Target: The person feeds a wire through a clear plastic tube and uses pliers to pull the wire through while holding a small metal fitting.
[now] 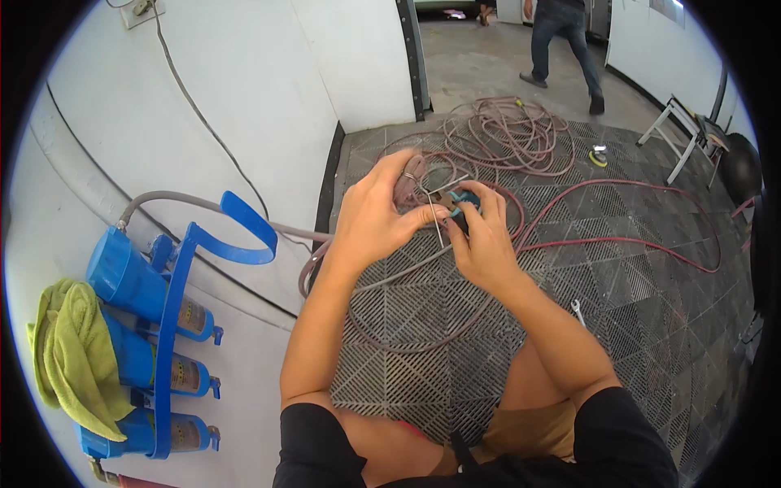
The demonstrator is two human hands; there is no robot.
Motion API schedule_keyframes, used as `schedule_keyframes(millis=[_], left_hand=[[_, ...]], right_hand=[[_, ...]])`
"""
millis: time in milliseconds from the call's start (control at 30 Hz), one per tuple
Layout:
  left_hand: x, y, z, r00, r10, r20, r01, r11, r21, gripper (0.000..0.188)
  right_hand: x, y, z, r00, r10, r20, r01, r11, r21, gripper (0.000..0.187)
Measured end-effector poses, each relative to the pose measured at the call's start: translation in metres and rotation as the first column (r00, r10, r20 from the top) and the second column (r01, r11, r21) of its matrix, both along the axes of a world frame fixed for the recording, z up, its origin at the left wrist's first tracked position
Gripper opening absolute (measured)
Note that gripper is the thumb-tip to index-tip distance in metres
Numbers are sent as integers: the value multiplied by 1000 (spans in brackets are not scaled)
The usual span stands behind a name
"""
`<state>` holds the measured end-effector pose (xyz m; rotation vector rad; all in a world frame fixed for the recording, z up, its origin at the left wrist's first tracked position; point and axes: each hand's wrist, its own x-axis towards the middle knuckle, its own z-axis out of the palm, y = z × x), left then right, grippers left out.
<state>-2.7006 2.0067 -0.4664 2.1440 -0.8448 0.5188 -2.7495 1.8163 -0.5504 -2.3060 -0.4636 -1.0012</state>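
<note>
My left hand is closed around a brownish-pink hose that is folded or bunched, its thumb reaching toward the pliers. A thin pale metal wire stands out from the hose beside the thumb. In my right hand is a pair of pliers with teal and black handles. The plier jaws are at the wire, close to the hose; whether they grip it is too small to tell.
A coiled hose lies ahead on the grated floor mat, with a red hose looping right. A wrench lies to my right. Blue filter units with a green cloth hang at left. A person walks beyond a stool.
</note>
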Motion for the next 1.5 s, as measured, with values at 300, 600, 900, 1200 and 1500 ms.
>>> schedule_keyframes(millis=[300,600,900,1200,1500], left_hand=[[42,11,-73,809,262,527,-406,897,178,72],[38,30,-95,939,-17,345,-182,825,535,98],[10,2,-43,978,180,-109,-121,904,409,105],[-25,-16,-10,972,235,-7,-191,806,561,121],[-48,-7,-38,926,316,207,-356,913,199,96]], right_hand=[[106,26,-204,151,176,-973,113,974,194,23],[93,73,-297,549,526,-650,78,742,666,61],[95,73,-106,310,736,602,-344,-503,793,70],[72,56,-60,289,714,638,-517,-444,732,59],[33,71,-30,343,738,581,-510,-374,775,49]])
